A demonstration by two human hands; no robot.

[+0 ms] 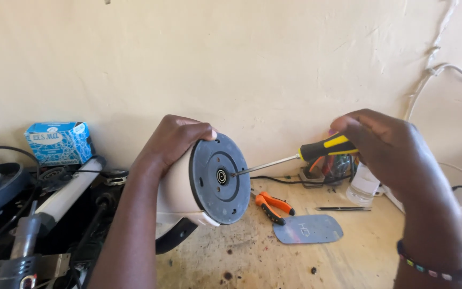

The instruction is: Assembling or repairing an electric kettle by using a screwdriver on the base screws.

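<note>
My left hand (175,140) grips a cream-coloured kettle (177,187) tipped on its side, so its dark grey round base (219,178) faces right. My right hand (386,147) holds a screwdriver (316,151) with a black and yellow handle. Its metal shaft points left, and the tip touches the base just right of the central connector ring. Both hands are raised above a stained wooden bench (274,257).
Orange-handled pliers (272,206) and a flat grey metal plate (308,229) lie on the bench below the screwdriver. A thin dark tool (343,208) and a clear bottle (363,184) sit by the wall. At left are a blue box (60,142), a white tube (70,192), cables and dark tools.
</note>
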